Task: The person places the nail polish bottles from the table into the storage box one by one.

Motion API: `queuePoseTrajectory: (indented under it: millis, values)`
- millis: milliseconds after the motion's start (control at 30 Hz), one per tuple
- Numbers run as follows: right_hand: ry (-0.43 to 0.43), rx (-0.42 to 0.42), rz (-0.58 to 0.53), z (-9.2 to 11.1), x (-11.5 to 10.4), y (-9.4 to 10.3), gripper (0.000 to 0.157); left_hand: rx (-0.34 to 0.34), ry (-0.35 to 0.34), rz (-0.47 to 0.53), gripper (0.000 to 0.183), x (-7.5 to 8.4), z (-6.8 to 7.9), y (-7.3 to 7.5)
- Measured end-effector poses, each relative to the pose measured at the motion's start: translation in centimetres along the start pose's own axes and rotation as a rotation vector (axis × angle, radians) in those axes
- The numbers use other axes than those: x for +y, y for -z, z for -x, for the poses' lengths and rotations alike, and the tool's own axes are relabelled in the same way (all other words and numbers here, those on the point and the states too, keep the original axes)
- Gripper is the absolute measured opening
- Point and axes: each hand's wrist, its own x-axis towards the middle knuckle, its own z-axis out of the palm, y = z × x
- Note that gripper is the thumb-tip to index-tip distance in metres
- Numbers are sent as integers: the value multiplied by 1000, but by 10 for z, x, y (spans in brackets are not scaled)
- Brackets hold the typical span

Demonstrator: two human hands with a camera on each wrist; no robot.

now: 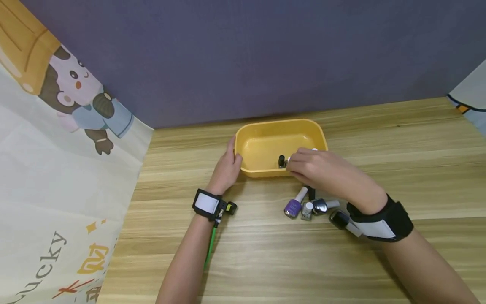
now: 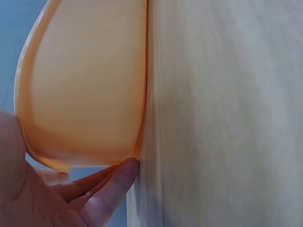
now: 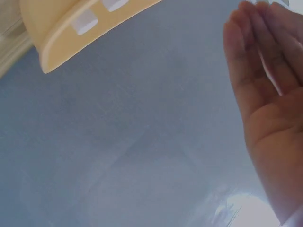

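Note:
My left hand (image 1: pixel 225 169) rests against the left end of a yellow plastic bin (image 1: pixel 279 173), its fingers straight along the outer wall in the left wrist view. Over the bin's front right part is my right hand (image 1: pixel 319 171). Its bunched fingertips pinch a nail polish bottle, mostly hidden; only a pale sliver shows at the top of the right wrist view. A black-capped bottle (image 1: pixel 282 161) stands inside the bin, left of those fingertips. White caps (image 3: pixel 85 21) show inside the bin in the right wrist view.
In front of the bin lie a purple nail polish bottle (image 1: pixel 293 207), a small glittery bottle (image 1: pixel 307 211), a dark shiny bottle (image 1: pixel 320 206) and a black bottle (image 1: pixel 339 219) beside my right wrist strap. A dark blue panel (image 1: pixel 247 63) rises behind the wooden table (image 1: pixel 258 261).

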Motion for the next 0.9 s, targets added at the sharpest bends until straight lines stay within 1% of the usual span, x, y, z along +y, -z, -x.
queuePoseTrajectory:
  millis: [100,200,267,400,533,600,700,800,900]
  values:
    - [-6,-63,-45,1,-3,2,18,0,-1,-4,59,0,1,0]
    - [-11,-152,-104,3,-5,4,22,-6,3,-4,59,0,1,0]
    - [-30,-215,-144,5,-7,6,20,-7,7,4,59,1,2,0]
    - [-99,-348,-239,7,-11,9,11,-6,5,-3,59,2,1,0]
    - [-173,-458,-358,9,-14,11,10,-12,-2,-7,59,2,1,0]
    - [-203,-490,-391,9,-15,11,10,-11,-5,-9,59,1,1,1]
    - [-238,-517,-405,9,-15,11,12,-2,-12,-17,59,2,0,1]
    - [-280,-554,-407,9,-15,9,19,6,-20,-16,59,2,0,1]
    - [-328,-610,-400,7,-15,6,26,2,-19,-7,60,1,0,1]
